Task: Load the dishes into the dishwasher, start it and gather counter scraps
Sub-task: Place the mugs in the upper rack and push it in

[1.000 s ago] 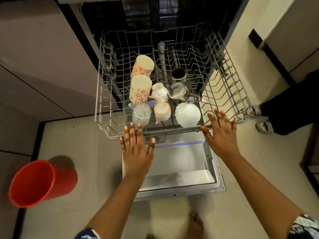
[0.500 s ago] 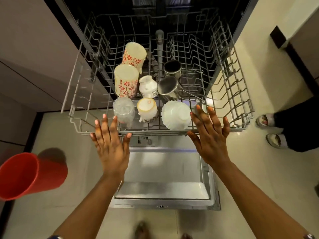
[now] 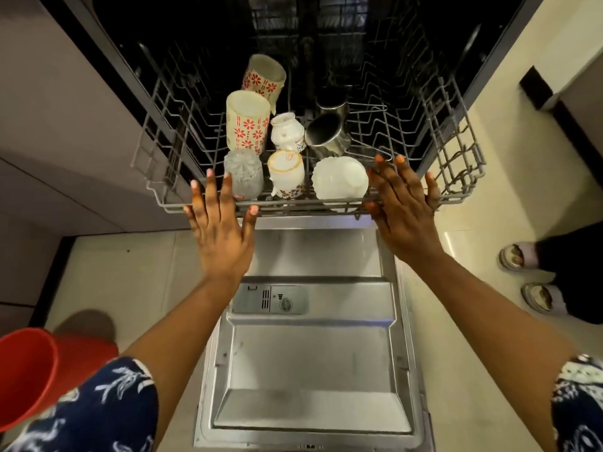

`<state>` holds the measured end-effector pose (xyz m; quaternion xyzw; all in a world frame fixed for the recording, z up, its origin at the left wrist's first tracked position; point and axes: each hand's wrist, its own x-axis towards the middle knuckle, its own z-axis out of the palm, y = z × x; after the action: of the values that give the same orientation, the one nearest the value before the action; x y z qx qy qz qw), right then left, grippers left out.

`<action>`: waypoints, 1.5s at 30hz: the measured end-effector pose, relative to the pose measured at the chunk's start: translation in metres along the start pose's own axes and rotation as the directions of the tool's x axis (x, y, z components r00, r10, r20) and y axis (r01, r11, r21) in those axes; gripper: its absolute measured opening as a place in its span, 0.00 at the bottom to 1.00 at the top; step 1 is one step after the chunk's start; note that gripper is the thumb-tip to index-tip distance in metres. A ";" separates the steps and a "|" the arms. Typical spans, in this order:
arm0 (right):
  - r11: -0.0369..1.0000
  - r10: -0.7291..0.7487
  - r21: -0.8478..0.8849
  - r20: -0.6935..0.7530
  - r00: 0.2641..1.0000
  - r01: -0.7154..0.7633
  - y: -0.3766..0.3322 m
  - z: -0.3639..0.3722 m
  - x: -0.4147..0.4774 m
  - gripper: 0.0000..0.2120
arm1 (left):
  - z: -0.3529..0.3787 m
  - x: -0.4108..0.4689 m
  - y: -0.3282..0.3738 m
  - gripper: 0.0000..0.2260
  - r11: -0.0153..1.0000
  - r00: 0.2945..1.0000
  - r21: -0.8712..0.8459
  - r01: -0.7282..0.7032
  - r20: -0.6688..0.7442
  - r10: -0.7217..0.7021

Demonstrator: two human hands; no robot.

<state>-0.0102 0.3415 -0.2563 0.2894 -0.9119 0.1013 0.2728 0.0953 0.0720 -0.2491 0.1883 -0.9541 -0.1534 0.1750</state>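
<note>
The grey wire upper rack point(image 3: 463, 177) sticks partly out of the dark dishwasher tub. It holds two flowered tumblers point(image 3: 248, 123), a clear glass point(image 3: 243, 174), white cups point(image 3: 286, 172), a white bowl point(image 3: 339, 181) and two steel cups point(image 3: 326, 133). My left hand point(image 3: 218, 230) lies flat against the rack's front rail, fingers spread. My right hand point(image 3: 403, 207) presses the same rail further right, fingers apart. Neither hand holds anything. The steel dishwasher door point(image 3: 313, 370) lies open and flat below my arms.
A red bucket point(image 3: 26, 376) stands on the floor at the lower left. Another person's feet in slippers point(image 3: 522, 275) are at the right of the door. Grey cabinet fronts point(image 3: 65, 125) flank the dishwasher on the left.
The rack has slid back into the dishwasher under both flat hands, uncovering more of the open door and its detergent compartment. The camera has moved closer.
</note>
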 end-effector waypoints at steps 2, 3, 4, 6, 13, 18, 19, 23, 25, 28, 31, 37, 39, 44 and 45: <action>0.988 -0.125 -0.090 0.012 0.992 0.125 0.015 0.008 0.012 0.24 | 0.008 0.017 -0.007 0.31 0.996 0.996 0.010 -0.085 -0.002 0.085; 0.966 -0.214 -0.140 0.030 0.976 0.216 0.026 0.011 0.016 0.25 | 0.011 0.024 -0.012 0.32 0.989 0.989 0.039 -0.145 -0.004 0.145; 0.932 -0.306 -0.185 0.055 0.951 0.311 0.036 0.015 0.021 0.26 | 0.016 0.032 -0.019 0.32 0.975 0.977 0.077 -0.211 -0.010 0.212; 0.849 -0.453 -0.250 0.112 0.884 0.466 0.051 0.021 0.028 0.29 | 0.024 0.047 -0.036 0.33 0.926 0.938 0.168 -0.337 -0.022 0.345; 0.712 -0.584 -0.386 0.138 0.800 0.587 0.071 0.040 0.052 0.29 | 0.034 0.085 -0.070 0.35 0.742 0.807 0.357 -0.567 0.056 0.588; 0.710 -0.575 -0.404 0.141 0.806 0.577 0.077 0.049 0.069 0.29 | 0.039 0.103 -0.066 0.34 0.742 0.810 0.376 -0.555 0.043 0.584; 0.716 -0.575 -0.389 0.145 0.805 0.581 0.079 0.049 0.074 0.28 | 0.040 0.108 -0.064 0.33 0.748 0.816 0.370 -0.550 0.048 0.576; 0.733 -0.573 -0.324 0.180 0.800 0.598 0.083 0.050 0.093 0.29 | 0.043 0.126 -0.060 0.32 0.763 0.835 0.367 -0.531 0.075 0.545; 0.737 -0.570 -0.309 0.193 0.799 0.601 0.084 0.054 0.099 0.30 | 0.045 0.132 -0.060 0.33 0.764 0.836 0.373 -0.526 0.066 0.544; 0.742 -0.566 -0.298 0.200 0.800 0.600 0.087 0.058 0.104 0.31 | 0.048 0.139 -0.058 0.33 0.762 0.835 0.381 -0.523 0.048 0.549; 0.751 -0.557 -0.277 0.222 0.800 0.600 0.091 0.062 0.112 0.32 | 0.049 0.149 -0.054 0.33 0.775 0.839 0.354 -0.523 0.056 0.541; 0.780 -0.513 -0.244 0.281 0.811 0.577 0.100 0.070 0.135 0.35 | 0.051 0.172 -0.047 0.33 0.790 0.864 0.358 -0.497 0.121 0.489; 0.792 -0.494 -0.227 0.307 0.813 0.567 0.104 0.073 0.147 0.35 | 0.051 0.183 -0.042 0.33 0.782 0.864 0.372 -0.499 0.140 0.484; 0.797 -0.477 -0.200 0.372 0.796 0.570 0.113 0.078 0.160 0.38 | 0.056 0.196 -0.038 0.34 0.778 0.860 0.370 -0.507 0.160 0.484; 0.803 -0.467 -0.194 0.383 0.797 0.563 0.113 0.078 0.159 0.38 | 0.057 0.196 -0.039 0.34 0.779 0.860 0.369 -0.508 0.160 0.485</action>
<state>-0.2193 0.3313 -0.2357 0.4969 -0.8328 -0.1641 0.1806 -0.0849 -0.0302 -0.2594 -0.0423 -0.9851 0.0903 0.1402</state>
